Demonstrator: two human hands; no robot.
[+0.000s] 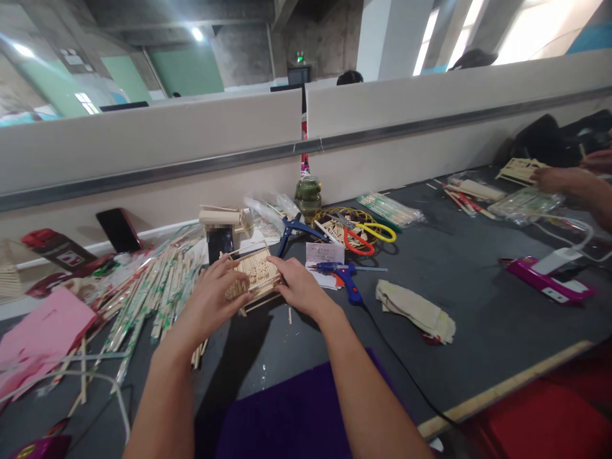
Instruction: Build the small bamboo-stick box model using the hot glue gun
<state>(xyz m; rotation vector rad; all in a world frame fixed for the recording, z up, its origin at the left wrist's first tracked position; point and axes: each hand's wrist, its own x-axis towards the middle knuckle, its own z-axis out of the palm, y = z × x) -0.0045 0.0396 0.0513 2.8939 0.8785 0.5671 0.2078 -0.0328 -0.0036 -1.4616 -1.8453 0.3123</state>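
A small model of glued wooden sticks (259, 262) sits low over the dark table in front of me, with short stick pieces clustered on its top. My left hand (215, 292) grips its left side, fingers curved over the near edge. On the opposite side, my right hand (300, 288) holds the right end, thumb along the edge; its other fingers are partly hidden. Just right of that hand lies a blue glue gun (352, 290) with its cord trailing toward me. One loose short stick (289, 315) rests below the model.
Wrapped chopsticks (160, 287) and pink paper (45, 331) spread at left. Behind the glue gun are orange- and yellow-handled scissors (366, 237), blue pliers (292, 228) and a stick basket (329, 217). Gloves (415, 310) and a purple power strip (549, 280) lie right, near another person's hand (564, 182).
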